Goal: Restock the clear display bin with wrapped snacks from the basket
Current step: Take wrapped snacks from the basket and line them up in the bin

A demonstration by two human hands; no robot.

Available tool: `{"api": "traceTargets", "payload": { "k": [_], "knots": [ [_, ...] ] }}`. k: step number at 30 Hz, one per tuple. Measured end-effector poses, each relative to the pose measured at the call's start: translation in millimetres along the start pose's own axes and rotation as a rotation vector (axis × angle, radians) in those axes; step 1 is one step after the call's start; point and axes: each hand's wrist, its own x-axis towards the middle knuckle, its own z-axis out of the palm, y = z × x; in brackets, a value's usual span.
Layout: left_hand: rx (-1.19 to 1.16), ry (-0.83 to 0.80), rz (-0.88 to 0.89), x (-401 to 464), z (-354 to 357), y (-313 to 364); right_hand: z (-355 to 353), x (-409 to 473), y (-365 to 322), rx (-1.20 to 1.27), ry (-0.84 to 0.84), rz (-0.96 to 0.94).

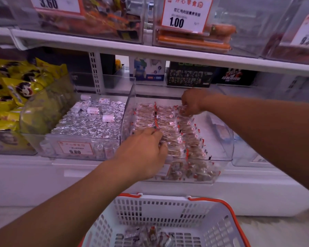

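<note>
Wrapped snacks lie in rows in the clear bin on the shelf, the left hand pinching some near its front, the right hand pinching one at the far end, above the white basket holding a few more.

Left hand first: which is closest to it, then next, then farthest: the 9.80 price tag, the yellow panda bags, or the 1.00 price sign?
From the left hand:
1. 9.80 price tag, just to its left on the foil-candy bin's front.
2. Yellow panda bags, far left on the same shelf.
3. 1.00 price sign, up on the top shelf.
</note>
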Motion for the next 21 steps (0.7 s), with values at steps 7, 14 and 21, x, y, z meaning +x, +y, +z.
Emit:
{"api": "traceTargets", "payload": {
  "k": [7, 14, 21],
  "knots": [
    [0.035, 0.065, 0.02, 0.4, 7.8, -0.8, 5.4, -2.5, 1.4, 0.001, 0.002, 0.019],
    [0.044, 0.077, 0.026, 0.3, 8.8, -0.2, 7.6, -2.8, -0.5, -0.035, 0.072, 0.026],
    [0.059, 0.075, 0.027, -0.6, 7.6, 0.8, 11.4, -4.4, -3.7, -0.085, 0.103, 0.041]
  ]
}}
